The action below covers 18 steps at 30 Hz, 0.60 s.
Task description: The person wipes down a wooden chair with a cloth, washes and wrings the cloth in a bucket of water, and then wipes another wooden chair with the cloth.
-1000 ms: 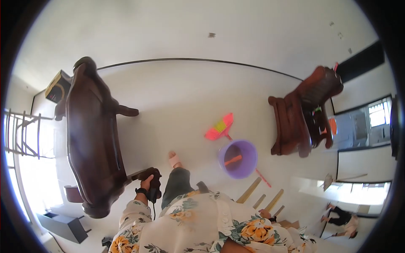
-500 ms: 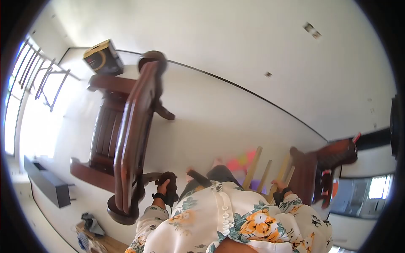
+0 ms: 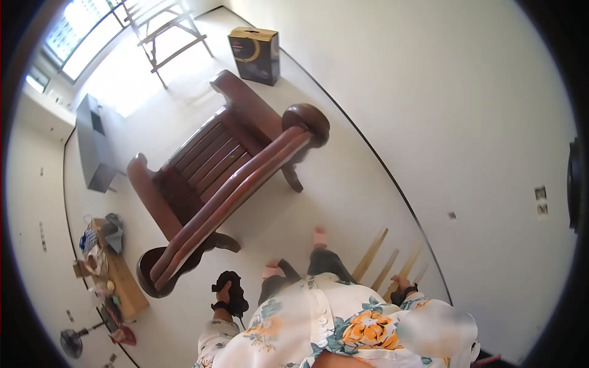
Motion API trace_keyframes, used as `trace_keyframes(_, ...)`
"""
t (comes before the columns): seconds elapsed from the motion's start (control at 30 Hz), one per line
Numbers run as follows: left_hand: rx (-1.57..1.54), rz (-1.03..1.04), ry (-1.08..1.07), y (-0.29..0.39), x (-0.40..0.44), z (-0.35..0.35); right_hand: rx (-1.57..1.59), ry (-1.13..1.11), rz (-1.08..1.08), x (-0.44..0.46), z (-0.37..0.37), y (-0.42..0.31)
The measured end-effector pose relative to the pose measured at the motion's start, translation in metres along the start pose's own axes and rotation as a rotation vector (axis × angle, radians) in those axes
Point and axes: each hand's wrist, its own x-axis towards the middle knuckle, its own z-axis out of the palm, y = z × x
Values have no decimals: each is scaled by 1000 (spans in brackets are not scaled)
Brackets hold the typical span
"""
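My left hand (image 3: 225,293), with a dark band at the wrist, is closed on a dark ruffled bundle (image 3: 238,300). A thin strand hangs from it; its exact kind is unclear. My right hand (image 3: 401,287) wraps round one of several pale wooden legs (image 3: 371,254) that stick up beside my hip. What the legs belong to is hidden behind my flowered shirt (image 3: 368,325). Ahead on the left stands a dark reddish wooden armchair (image 3: 224,190) with a slatted seat, its back towards me. Neither hand touches it.
A black and yellow box (image 3: 254,58) stands by the wall behind the armchair. Further off is a wooden frame (image 3: 172,46) near the bright window. A grey cabinet (image 3: 95,147), a cluttered low wooden bench (image 3: 126,279) and a fan (image 3: 72,342) line the left side.
My view has swung to the right, so the armchair appears rotated and further into the middle. The dark furniture on the right has left view. Both hands keep their hold.
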Motion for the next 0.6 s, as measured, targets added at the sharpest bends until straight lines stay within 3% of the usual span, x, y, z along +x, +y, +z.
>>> trace_keyframes(0.07, -144, 15, 25, -15, -8, 22, -261, -70, -216, 41, -26, -10)
trace_keyframes(0.1, -280, 30, -60, -7, -28, 35, -348, -79, -258, 46, -30, -25)
trace_keyframes(0.17, -541, 69, -231, 64, -110, 68, -475, -62, -277, 43, -32, -58)
trace_keyframes(0.2, -532, 130, -218, 85, -134, 80, -448, -34, -233, 37, -23, -80)
trace_keyframes(0.3, -511, 104, -289, 76, -138, 99, -219, 75, -62, 33, -9, -119)
trace_keyframes(0.37, -552, 97, -288, 60, -139, 110, -386, 117, -85, 48, -16, -130)
trace_keyframes(0.43, -611, 110, -267, 47, -144, 115, -358, 32, -165, 94, -29, -120)
trace_keyframes(0.6, -704, 62, -208, -5, -169, 103, -534, 86, -194, 11, 14, -183)
